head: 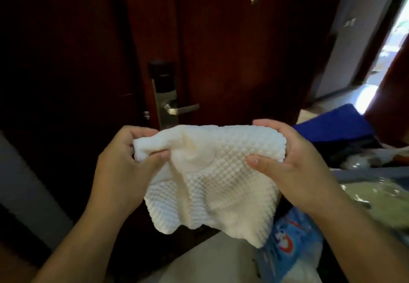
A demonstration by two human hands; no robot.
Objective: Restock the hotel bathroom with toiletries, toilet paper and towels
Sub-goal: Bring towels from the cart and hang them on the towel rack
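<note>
My left hand [119,156] gripped the upper left corner of the white waffle-textured towel [212,176]. Its fingers curled behind the bunched cloth and its thumb pressed over the front. The towel hung in the air between my two hands, close in front of me, with its lower edge draping loose. Beyond it, on the far side, stood a dark wooden door [221,50], and its metal lever handle [181,108] showed just above the towel's top edge. Below the towel's right corner, near me, lay a blue plastic-wrapped pack [290,245]. My right hand [285,160] pinched the towel's upper right edge, thumb flat on the near face and fingers curled over the top. Further right, a folded blue cloth [334,125] lay farther off. Nearer to me sat a crinkled clear bag [376,196] with something pale green inside.
</note>
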